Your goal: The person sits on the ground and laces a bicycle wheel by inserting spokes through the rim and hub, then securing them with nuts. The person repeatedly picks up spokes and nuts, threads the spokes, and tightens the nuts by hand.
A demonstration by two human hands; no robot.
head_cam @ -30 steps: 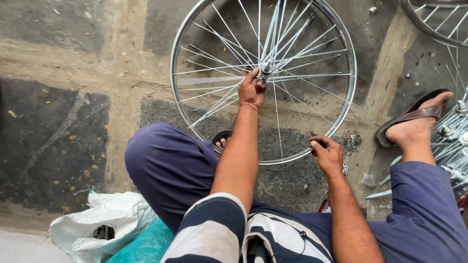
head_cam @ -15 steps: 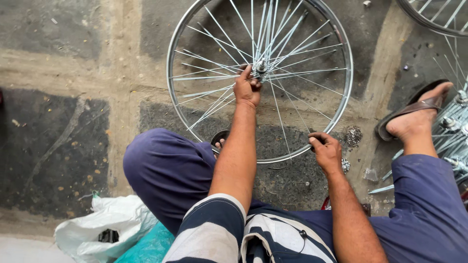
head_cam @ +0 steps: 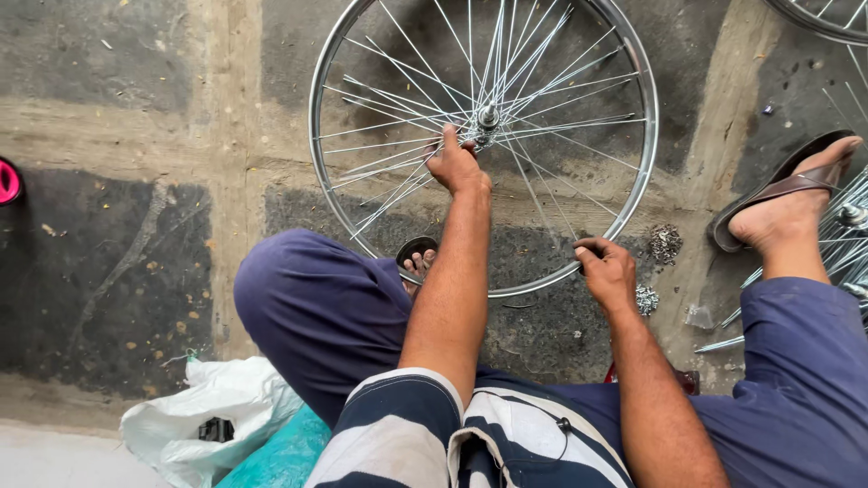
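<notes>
From the head view, you're seated on the concrete floor [head_cam: 117, 136], looking straight down over your knees at a bicycle wheel [head_cam: 633, 181] lying flat in front of you. Your left hand [head_cam: 455, 165] is stretched out long, forearm running straight up the middle of the picture, fingers curled in and pinching among the spokes [head_cam: 561, 77] right beside the hub [head_cam: 488, 117]. Your right hand [head_cam: 608, 271] sits much closer in, elbow bent, fingers closed on the near edge of the rim at its lower right. So the two hands are well apart, one at the centre, one at the rim, both clamped on the same wheel. Your left knee, in blue trousers, is folded under the near edge of the wheel, toes peeking out just below the rim. Your right foot wears a brown sandal [head_cam: 778, 194] out to the right. A small heap of silver spoke nipples [head_cam: 665, 242] lies just outside the rim, near your right hand. A white plastic bag [head_cam: 203, 416] sits down at your left.
</notes>
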